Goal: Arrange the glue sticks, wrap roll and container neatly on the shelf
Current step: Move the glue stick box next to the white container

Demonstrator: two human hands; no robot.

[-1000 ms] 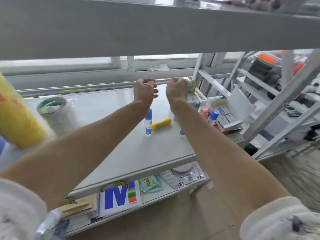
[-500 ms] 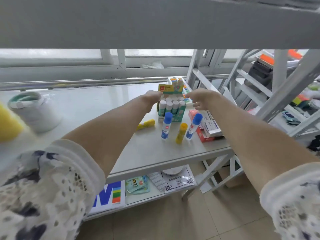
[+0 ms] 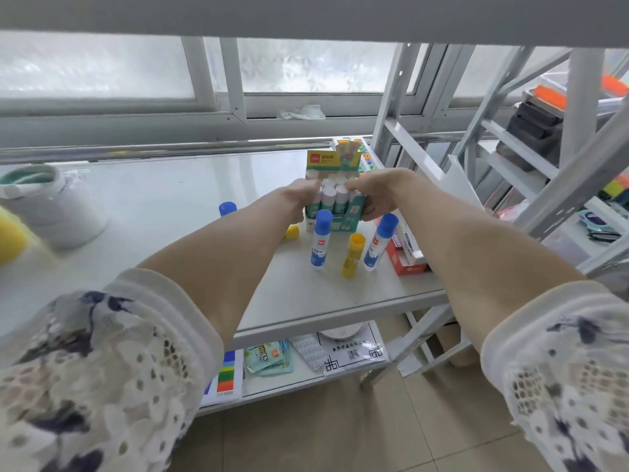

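While both hands grip green glue-stick box — label writing unreadable.

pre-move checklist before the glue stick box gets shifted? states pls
1. Left hand on the box side: ok.
2. Right hand grips the other side: ok.
3. Sticks seated upright in the box: ok.
4. Path toward the person clear: not ok; two blue-capped sticks and a yellow stick stand right in front.
5. Box bottom free of the shelf: cannot tell.
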